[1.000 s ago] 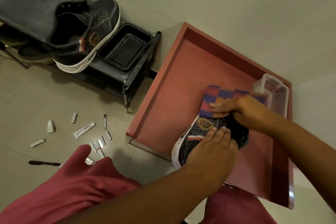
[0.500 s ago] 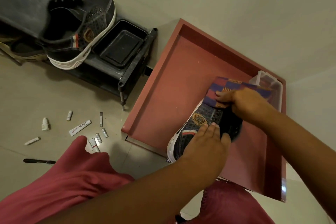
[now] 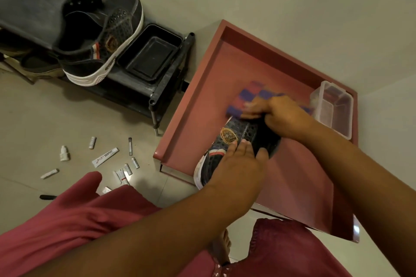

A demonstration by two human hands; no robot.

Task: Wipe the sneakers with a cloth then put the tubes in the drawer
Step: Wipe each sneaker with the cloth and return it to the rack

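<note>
Left hand (image 3: 238,162) grips my sneaker (image 3: 227,144) over the drawer (image 3: 193,105), right hand (image 3: 279,117) beyond it clutches the checked cloth (image 3: 245,96) against the toe, tubes (image 3: 104,157) lie scattered on floor well left of both.

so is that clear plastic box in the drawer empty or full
Empty. The clear box shows only the red drawer through its bare bottom and walls.
</note>
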